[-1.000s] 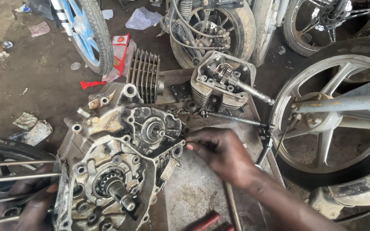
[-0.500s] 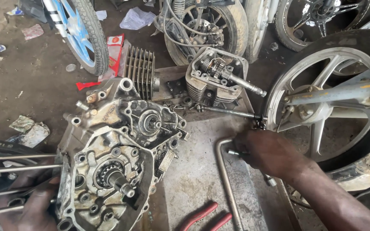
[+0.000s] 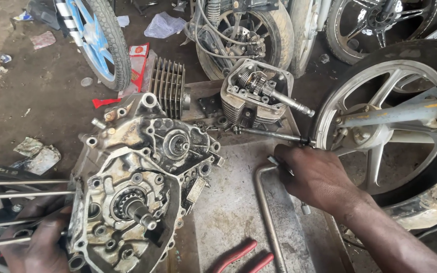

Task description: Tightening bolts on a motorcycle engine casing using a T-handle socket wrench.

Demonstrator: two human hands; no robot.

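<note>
Several wheels (image 3: 390, 131) ring grimy metal sheet (image 3: 228, 212), dirt floor (image 3: 31, 91).

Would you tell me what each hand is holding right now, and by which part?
The right hand grips the bent metal wrench at its upper end, near the bend. The left hand holds the engine crankcase by its lower left edge.

Right hand (image 3: 317, 174): having left the edge of the engine crankcase (image 3: 142, 187), where it was one second ago, it is now resting to the right of it on the metal surface (image 3: 228, 212).
Bent metal rod (image 3: 266, 212): now lying uncovered on the surface, its upper end under the right hand's fingers (image 3: 284, 156).
Red-handled pliers (image 3: 244, 255): coming further into view at the bottom edge.
Left hand (image 3: 36, 242): showing more fully at the lower left, against the crankcase's side.
</note>
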